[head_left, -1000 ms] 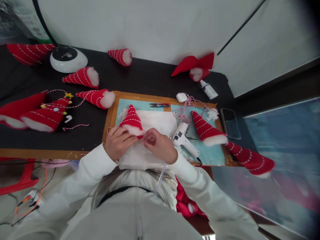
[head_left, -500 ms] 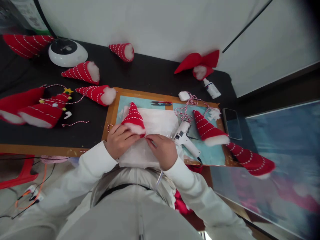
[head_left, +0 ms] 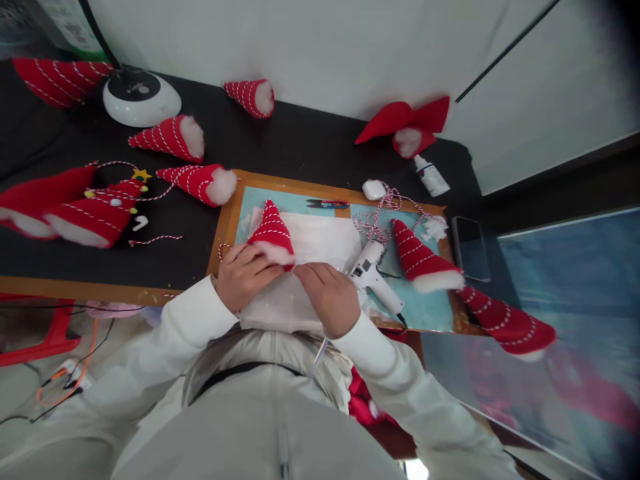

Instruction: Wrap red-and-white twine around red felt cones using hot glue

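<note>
A red felt cone (head_left: 274, 230) wound with red-and-white twine, white stuffing showing at its base, lies over a white sheet (head_left: 325, 237). My left hand (head_left: 246, 277) is closed on the cone's lower left edge. At the base's right corner my right hand (head_left: 329, 293) pinches with thumb and fingers; what lies in the pinch is too small to make out, perhaps a twine end. A white glue gun (head_left: 375, 273) rests just right of my right hand. Thread snips (head_left: 327, 204) lie beyond the sheet.
More red cones, one (head_left: 425, 260) on the mat's right, another (head_left: 507, 323) over the table edge. Loose twine (head_left: 373, 223), a small bottle (head_left: 431, 177) and a phone (head_left: 471, 248) lie right. Decorated felt tree (head_left: 100, 213) and lamp base (head_left: 141, 100) stand left.
The view has shifted slightly, so everything sits a little further right and higher. My right fingers have drawn closer together at the cone's corner; the left hand keeps its hold.
</note>
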`<action>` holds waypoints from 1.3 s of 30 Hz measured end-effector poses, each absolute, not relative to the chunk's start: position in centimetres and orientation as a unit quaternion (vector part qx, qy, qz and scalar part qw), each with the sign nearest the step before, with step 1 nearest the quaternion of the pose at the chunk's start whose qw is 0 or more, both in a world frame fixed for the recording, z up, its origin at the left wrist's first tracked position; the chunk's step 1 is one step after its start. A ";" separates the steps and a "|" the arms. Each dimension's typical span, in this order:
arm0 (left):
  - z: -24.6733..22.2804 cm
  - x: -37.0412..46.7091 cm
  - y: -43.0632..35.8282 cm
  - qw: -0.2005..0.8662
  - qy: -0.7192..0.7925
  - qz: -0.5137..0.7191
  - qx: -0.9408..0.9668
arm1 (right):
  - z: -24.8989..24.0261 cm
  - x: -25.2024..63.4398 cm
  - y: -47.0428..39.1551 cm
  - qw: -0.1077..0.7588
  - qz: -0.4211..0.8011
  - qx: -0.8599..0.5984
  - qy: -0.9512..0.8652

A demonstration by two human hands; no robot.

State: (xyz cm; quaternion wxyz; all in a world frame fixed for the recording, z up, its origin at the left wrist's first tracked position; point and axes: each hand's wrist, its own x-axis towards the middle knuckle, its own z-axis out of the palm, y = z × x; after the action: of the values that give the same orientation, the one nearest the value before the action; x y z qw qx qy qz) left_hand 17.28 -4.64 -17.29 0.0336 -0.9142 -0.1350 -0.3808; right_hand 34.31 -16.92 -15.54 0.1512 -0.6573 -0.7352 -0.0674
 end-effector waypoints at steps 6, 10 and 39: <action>-17.4 17.3 -4.7 0.024 -0.132 -0.390 -0.911 | -15.6 34.6 -16.1 0.148 -0.058 -0.641 -0.751; -17.3 17.3 -4.7 0.027 -0.130 -0.389 -0.912 | -15.8 34.5 -15.7 0.151 -0.086 -0.642 -0.747; -16.9 17.4 -4.8 0.014 -0.147 -0.406 -0.902 | -16.1 34.7 -15.6 0.263 -0.084 -0.647 -0.710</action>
State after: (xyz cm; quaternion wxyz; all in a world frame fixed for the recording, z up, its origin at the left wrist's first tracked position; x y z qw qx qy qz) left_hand 17.35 -4.82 -16.87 0.0135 -0.9019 -0.1469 -0.4060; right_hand 34.66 -15.65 -16.09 0.2632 -0.6474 -0.7103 -0.0844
